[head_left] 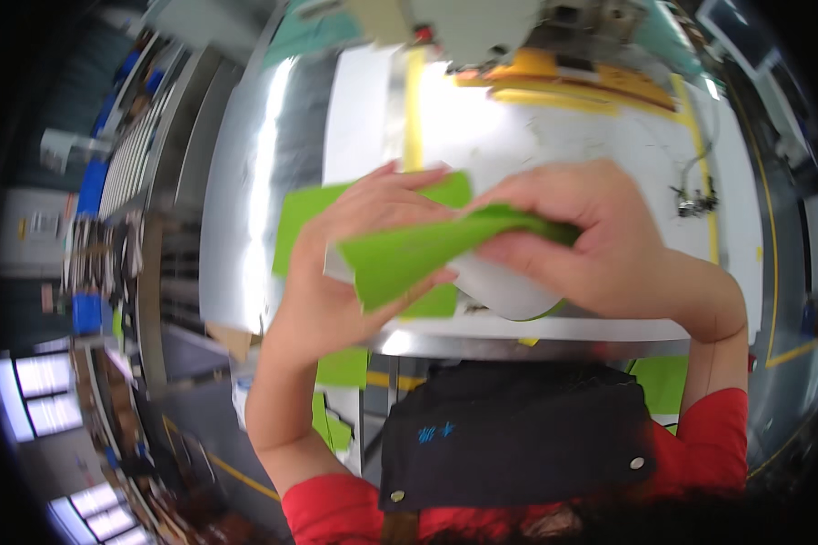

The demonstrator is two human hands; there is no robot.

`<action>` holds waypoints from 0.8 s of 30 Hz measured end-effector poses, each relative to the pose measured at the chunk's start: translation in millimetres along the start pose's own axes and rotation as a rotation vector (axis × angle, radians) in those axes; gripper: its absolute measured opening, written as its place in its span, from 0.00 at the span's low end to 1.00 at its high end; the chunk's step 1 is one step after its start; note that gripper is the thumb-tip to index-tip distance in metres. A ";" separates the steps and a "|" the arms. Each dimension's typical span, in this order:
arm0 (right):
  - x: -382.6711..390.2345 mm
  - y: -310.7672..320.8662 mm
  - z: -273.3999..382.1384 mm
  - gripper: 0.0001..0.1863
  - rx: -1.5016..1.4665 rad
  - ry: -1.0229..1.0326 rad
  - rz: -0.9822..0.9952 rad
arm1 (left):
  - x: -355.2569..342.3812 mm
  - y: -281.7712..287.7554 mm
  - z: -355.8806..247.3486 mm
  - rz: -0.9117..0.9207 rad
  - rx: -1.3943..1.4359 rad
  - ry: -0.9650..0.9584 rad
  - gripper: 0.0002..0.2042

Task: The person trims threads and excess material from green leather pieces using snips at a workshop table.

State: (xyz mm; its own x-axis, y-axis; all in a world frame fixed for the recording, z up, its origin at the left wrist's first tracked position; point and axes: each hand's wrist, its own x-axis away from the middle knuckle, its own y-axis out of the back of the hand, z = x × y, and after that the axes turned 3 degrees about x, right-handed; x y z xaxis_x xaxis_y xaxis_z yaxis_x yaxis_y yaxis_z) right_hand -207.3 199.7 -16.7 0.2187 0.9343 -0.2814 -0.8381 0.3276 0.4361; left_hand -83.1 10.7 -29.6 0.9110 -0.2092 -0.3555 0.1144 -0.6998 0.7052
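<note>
A green sheet piece [400, 263] with a white underside is bent and folded in the air above the table's front part. My right hand [591, 232] pinches its bunched right end between thumb and fingers. Around the left part curls my left hand [364, 218], its fingers beyond the sheet and its thumb showing below it; the sheet hides much of this hand, and motion blurs it. Under my left hand lies another flat green piece [304, 213] on the table.
A machine with an orange-yellow base [591, 82] stands at the table's far side. Yellow tape strips [414, 109] mark the white tabletop [536, 136]. A small metal part with a cable [695, 202] lies at right. More green pieces [341, 368] hang below the front edge. Shelving [154, 154] stands at left.
</note>
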 end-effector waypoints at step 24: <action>137.5 67.6 -107.7 0.17 1.029 -0.363 -0.181 | 469.9 -76.2 96.6 -0.544 -0.450 1.234 0.24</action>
State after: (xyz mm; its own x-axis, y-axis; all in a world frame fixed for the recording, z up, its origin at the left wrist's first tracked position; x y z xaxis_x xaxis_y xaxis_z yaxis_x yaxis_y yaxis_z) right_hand -287.7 335.1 -117.9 0.5712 0.7910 -0.2191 0.0002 0.2669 0.9637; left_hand 297.9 -100.3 -309.6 0.4427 0.8952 -0.0516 0.4582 -0.1764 0.8712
